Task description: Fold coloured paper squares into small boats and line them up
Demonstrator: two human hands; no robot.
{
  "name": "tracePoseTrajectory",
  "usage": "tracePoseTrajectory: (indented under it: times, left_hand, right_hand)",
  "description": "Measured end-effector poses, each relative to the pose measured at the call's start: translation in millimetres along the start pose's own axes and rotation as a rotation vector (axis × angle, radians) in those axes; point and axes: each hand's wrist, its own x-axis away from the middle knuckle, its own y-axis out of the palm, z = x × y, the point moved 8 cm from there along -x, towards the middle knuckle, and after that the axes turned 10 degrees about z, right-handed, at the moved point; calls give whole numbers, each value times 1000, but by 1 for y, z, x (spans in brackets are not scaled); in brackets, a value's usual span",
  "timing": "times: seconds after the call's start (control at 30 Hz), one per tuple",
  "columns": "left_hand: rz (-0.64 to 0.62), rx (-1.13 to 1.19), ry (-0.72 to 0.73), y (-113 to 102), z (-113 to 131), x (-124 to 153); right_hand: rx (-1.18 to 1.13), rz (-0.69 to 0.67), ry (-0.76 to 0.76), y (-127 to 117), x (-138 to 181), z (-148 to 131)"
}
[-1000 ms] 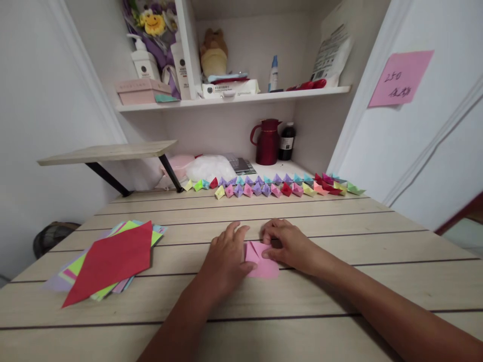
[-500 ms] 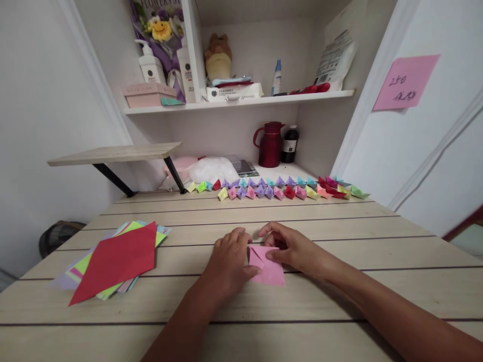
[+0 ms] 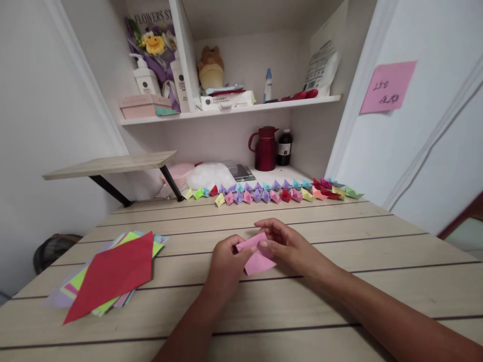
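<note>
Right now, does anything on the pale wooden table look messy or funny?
Yes, a bit: on the left, the flat red paper sheet sits askew on loosely stacked, multicoloured paper sheets, whose corners poke out unevenly. I see nothing spilled or torn.

Pale wood-grain table with dark parallel grooves. Behind the table rises a white built-in shelf unit with a horizontal board and an upright divider. On the table's far left corner stands a small wood-grain riser shelf on slanted black legs. Plain white walls flank the table on both sides; a thin pale cable runs diagonally along the one to its right. Lighting is soft and greyish.
</note>
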Motion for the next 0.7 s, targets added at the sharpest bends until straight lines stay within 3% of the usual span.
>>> tracePoseTrajectory:
  times: [0.17, 0.37, 0.6, 0.7]
  left_hand:
    - [61, 345, -195, 0, -9, 5]
    - [68, 541, -231, 2, -4, 8]
    - [16, 587, -263, 12, -5, 11]
    - [33, 518, -284, 9, -9, 11]
  right_hand:
    - [-209, -6, 143, 6, -1, 11]
    - [-372, -79, 156, 23, 4, 7]
    - [-381, 53, 234, 16, 3, 10]
    - [-412, 38, 225, 13, -1, 10]
